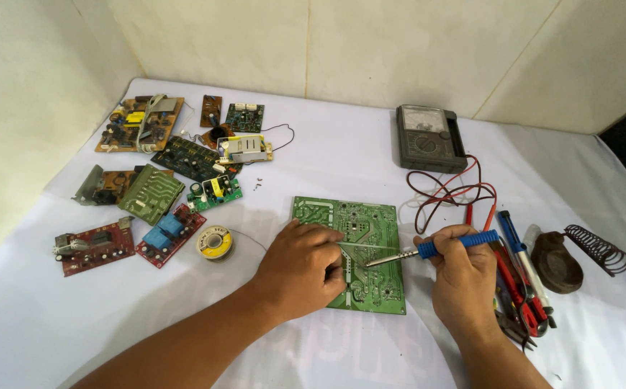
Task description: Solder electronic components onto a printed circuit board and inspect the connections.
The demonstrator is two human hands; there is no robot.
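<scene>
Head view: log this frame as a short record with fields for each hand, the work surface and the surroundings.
left hand: rests on the green circuit board, feeding a thin solder wire
right hand: grips a blue-handled soldering iron, tip over the board
surface: table with white cloth
left of board: solder spool, loose small boards
right of board: analog multimeter, red and black leads, iron stand, hand tools

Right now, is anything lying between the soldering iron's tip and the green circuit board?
Nothing visible does. The right hand holds the soldering iron with its tip over the green circuit board, where the left hand holds a thin solder wire.
</scene>
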